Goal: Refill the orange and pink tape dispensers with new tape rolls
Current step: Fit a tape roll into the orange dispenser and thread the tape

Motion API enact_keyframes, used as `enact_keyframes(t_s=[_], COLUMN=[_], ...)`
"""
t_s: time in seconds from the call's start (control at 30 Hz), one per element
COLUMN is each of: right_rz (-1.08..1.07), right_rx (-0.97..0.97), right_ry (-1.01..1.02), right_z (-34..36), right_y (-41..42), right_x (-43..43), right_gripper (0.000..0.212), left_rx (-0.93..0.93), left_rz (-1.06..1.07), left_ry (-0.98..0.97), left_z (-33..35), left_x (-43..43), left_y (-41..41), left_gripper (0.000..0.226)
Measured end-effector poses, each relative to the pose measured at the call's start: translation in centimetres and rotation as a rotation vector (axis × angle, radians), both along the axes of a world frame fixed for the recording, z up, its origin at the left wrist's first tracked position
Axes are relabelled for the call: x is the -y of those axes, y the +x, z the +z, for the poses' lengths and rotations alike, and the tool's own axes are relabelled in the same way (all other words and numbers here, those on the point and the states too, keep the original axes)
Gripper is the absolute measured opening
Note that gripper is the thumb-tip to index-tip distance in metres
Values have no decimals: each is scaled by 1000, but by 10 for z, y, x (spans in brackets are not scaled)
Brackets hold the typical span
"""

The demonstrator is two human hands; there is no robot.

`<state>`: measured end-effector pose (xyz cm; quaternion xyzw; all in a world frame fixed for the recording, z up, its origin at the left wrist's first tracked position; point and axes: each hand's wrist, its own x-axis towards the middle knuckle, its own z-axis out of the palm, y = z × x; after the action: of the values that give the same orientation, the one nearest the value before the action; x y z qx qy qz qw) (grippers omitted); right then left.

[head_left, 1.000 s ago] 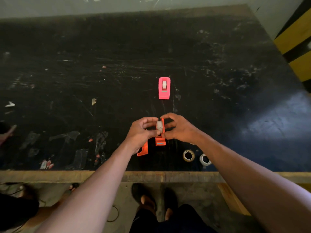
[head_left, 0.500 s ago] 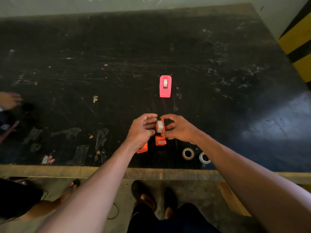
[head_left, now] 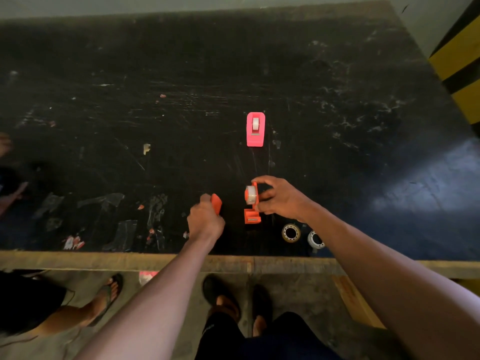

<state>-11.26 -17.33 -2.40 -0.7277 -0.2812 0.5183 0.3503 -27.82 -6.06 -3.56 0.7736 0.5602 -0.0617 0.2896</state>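
Two hands work near the front edge of the black table, as I see it from the head camera. My right hand has its fingers clamped on the orange dispenser body, which stands on the table with a clear tape roll seated on its open left side; the thumb and forefinger pinch the top while the other fingers wrap the right face. My left hand, just left of it and not touching it, is closed around the orange side cover, whose upper end sticks out above the knuckles. Farther back, well apart from both hands, the pink dispenser sits upright with a roll in it. Near my right forearm lie two spare rolls side by side, a tan tape roll and a white tape roll.
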Motion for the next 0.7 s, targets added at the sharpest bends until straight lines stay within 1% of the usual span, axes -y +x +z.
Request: enact_keyframes(t_s=[0.07,0.2,0.3,0.37,0.47,0.5,0.53,0.57,0.63,0.7], right_rz=[-8,-10,-6,-10,-2,2,5,6,6,9], right_rx=[6,4,10,11,10,13,14,16,24,24], right_ry=[-3,-3,19,31,38,39,40,43,49,52], right_z=[1,4,7,9,13,14,15,16,16,17], right_y=[0,-3,-8,-10,-11,-11,-12,-12,-14,-15], right_x=[1,-1,-3,-4,-4,-4,-4,-3,-3,-2], right_gripper=[74,73,72,73,73,73,73,73,74,73], left_rx=[83,341,485,556,683,711,719,716,684,668], left_rz=[61,219,227,274,361,372,366,350,307,294], left_ry=[-66,-263,-384,-427,-547,-588,-614,-633,-660,-699], left_z=[2,11,12,14,15,15,16,16,18,22], left_x=[-5,-12,-13,-11,-14,-14,-15,-15,-14,-13], left_y=[-1,4,6,6,5,4,3,3,2,0], left_gripper=[57,47,56,47,23,15,12,17,34,44])
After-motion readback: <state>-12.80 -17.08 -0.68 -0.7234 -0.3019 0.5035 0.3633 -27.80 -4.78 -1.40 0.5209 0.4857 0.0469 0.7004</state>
